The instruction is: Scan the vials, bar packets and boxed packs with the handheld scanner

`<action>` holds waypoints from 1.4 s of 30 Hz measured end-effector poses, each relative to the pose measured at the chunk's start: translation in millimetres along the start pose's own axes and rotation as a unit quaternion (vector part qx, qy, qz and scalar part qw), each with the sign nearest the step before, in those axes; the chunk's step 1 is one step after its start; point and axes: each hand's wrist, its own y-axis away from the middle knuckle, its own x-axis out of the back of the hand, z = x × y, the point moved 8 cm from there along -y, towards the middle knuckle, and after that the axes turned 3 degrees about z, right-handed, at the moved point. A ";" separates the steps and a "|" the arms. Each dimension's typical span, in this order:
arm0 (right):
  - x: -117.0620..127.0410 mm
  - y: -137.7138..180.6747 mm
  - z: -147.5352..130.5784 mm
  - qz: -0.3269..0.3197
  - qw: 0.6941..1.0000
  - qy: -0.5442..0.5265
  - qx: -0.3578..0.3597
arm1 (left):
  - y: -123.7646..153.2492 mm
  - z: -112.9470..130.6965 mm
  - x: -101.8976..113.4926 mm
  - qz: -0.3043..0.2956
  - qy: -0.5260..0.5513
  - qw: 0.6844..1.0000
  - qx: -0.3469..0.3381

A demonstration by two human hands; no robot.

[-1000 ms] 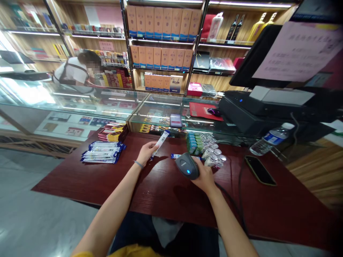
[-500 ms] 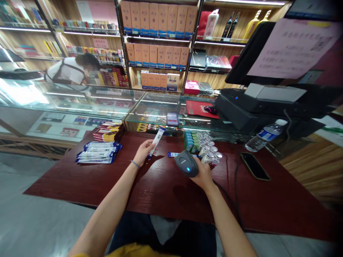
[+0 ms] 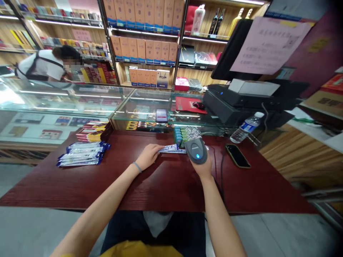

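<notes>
My left hand (image 3: 148, 156) rests on the dark red table (image 3: 160, 185) with its fingers closed on one end of a blue and white snack packet (image 3: 171, 149) that lies flat on the wood. My right hand (image 3: 203, 167) grips a grey barcode scanner (image 3: 196, 151) with a lit blue dot, held just right of the packet. Its black cable (image 3: 221, 167) trails off to the right. Behind the scanner stand green boxes (image 3: 180, 136) and small silver-capped bottles (image 3: 191, 132).
A stack of blue packets (image 3: 81, 154) and a red and yellow stack (image 3: 92, 131) lie at the left. A black phone (image 3: 237, 155) and a water bottle (image 3: 243, 127) sit at the right, below a till and screen (image 3: 235, 50). Glass counter (image 3: 80, 103) behind; a person (image 3: 45, 66) far left.
My left hand has lowered the packet from upright in the air down flat onto the table. The scanner has risen and shifted slightly right, now pointing down at the packet.
</notes>
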 end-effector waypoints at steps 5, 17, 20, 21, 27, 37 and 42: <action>4.4 1.2 14.0 0.020 0.998 -0.025 -0.056 | -9.7 14.3 -39.2 -0.071 -0.073 0.994 -0.050; 7.2 -0.8 13.2 0.018 0.997 -0.039 -0.071 | -28.5 7.1 -70.2 -0.062 -0.082 0.994 -0.048; 9.3 -2.7 9.3 0.027 0.997 -0.040 -0.063 | -27.9 4.5 -70.7 -0.055 -0.074 0.995 -0.045; 10.1 -3.6 8.0 0.030 0.997 -0.040 -0.060 | -27.7 4.4 -70.7 -0.053 -0.076 0.995 -0.046; 8.0 -2.2 8.2 0.031 0.998 -0.027 -0.052 | -27.0 10.2 -68.1 -0.050 -0.093 0.993 -0.049; -3.4 4.6 -0.2 0.002 1.000 -0.016 -0.004 | -20.9 17.3 -41.2 -0.049 -0.040 0.997 -0.041; -7.8 6.4 -13.1 -0.016 0.999 -0.026 0.020 | 14.1 -2.3 45.2 0.034 -0.083 0.996 -0.001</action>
